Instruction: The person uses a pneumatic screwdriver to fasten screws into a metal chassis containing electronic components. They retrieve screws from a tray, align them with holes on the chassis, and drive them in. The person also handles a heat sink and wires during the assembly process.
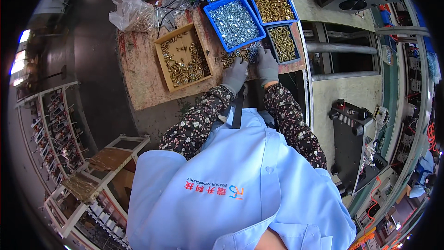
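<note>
Shirt [199, 157]: light blue, nearest.
Left hand [236, 75]: gloved, at loose screws [232, 57] just below the blue washer tray [247, 44]; cannot tell its grip.
Right hand [267, 66]: gloved, by loose washers [253, 51] below that tray; grip hidden.
Cardboard box [163, 67]: left of the tray, seemingly part-filled; loose screws remain outside.
Screw finish: brassy, shiny.

Both forearms [196, 115] forward and inward, left hand [236, 75] just beside right hand [267, 67], both grey-gloved, backs upward.
</note>
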### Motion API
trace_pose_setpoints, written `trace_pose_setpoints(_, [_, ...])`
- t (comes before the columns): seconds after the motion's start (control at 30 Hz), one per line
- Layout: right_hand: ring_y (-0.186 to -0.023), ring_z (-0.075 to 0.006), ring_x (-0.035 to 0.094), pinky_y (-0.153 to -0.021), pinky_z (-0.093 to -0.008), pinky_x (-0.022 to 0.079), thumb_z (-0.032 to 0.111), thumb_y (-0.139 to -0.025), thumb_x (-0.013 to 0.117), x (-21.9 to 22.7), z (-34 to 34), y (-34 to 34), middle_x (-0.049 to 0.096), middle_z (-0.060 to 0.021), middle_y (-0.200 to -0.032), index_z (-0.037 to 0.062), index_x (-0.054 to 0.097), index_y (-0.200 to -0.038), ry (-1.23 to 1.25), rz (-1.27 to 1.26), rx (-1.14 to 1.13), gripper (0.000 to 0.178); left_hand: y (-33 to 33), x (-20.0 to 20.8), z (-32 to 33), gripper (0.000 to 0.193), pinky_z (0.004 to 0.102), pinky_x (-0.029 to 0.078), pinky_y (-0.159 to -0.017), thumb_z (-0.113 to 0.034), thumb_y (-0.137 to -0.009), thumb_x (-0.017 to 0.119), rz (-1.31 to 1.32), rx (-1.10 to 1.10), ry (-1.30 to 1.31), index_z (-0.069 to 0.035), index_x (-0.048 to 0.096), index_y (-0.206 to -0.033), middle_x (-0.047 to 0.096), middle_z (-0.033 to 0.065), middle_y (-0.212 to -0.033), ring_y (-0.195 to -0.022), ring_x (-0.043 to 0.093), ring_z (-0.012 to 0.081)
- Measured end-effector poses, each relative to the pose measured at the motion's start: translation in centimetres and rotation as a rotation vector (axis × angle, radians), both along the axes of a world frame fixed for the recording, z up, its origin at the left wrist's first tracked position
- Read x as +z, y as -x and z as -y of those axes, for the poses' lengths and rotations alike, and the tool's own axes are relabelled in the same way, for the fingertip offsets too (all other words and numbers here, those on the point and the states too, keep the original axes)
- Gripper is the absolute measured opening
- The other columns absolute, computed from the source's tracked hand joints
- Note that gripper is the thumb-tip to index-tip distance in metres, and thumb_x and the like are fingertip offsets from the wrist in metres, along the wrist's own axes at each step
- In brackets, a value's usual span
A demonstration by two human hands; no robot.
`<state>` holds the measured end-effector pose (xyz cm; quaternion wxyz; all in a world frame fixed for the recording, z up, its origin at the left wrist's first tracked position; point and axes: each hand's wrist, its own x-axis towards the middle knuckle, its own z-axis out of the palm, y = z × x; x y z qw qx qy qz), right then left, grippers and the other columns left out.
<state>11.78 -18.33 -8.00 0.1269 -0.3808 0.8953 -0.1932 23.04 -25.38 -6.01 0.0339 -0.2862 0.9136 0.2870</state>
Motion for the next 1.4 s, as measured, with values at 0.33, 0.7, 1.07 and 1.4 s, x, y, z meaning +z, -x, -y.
trace_pose_setpoints(0.33, [-0.064, -0.0174, 0.057, -0.056, -0.0287, 0.049, 0.006, -0.085, 0.047, 0.2, 0.5, -0.8, 0.056, -0.0074, -0.082, 0.0031, 0.05, -0.099, 0.727, 0.873, -0.501, 0.015, -0.2, -0.3, -0.4, 0.013, 0.0426, 0.047, -0.062, -0.011, -0.075, 0.053, -0.021, 0.003, 0.065, -0.01, 0.05, -0.088, 0.046, 0.0116, -0.09, -0.078, 0.057, 0.0294])
trace_pose_setpoints(0.7, [-0.098, -0.0224, 0.05, -0.086, -0.0323, 0.044, 0.008, -0.088, 0.031, 1.9, -1.3, -0.2, 0.046, -0.0147, -0.111, -0.0052, 0.034, -0.123, 1.062, 1.744, -0.566, 0.038, -0.5, -0.5, -0.3, 0.018, 0.0424, 0.047, -0.061, -0.009, -0.07, 0.057, 0.019, -0.035, 0.08, -0.011, 0.05, -0.087, 0.046, 0.0119, -0.091, -0.079, 0.056, 0.0291])
trace_pose_setpoints(1.07, [-0.093, -0.0218, 0.055, -0.077, -0.0282, 0.048, 0.001, -0.086, 0.041, 0.9, -0.6, -0.7, 0.05, -0.0159, -0.109, -0.007, 0.038, -0.121, 0.934, 1.518, -0.677, 0.036, -0.6, -0.6, -0.1, 0.021, 0.0431, 0.047, -0.061, -0.009, -0.071, 0.057, -0.031, -0.04, 0.036, -0.011, 0.048, -0.09, 0.047, 0.0115, -0.091, -0.08, 0.057, 0.0295])
trace_pose_setpoints(1.4, [-0.078, -0.0197, 0.061, -0.071, -0.027, 0.047, 0.0, -0.077, 0.054, -1.4, 0.6, -0.6, 0.063, -0.0123, -0.086, 0.0012, 0.062, -0.095, 0.529, 0.498, -0.481, 0.02, -0.3, 0.1, 1.1, 0.016, 0.0304, 0.048, -0.067, -0.011, -0.085, 0.045, -0.532, 0.741, -1.289, -0.001, 0.053, -0.095, 0.055, 0.0066, -0.08, -0.074, 0.055, 0.0191])
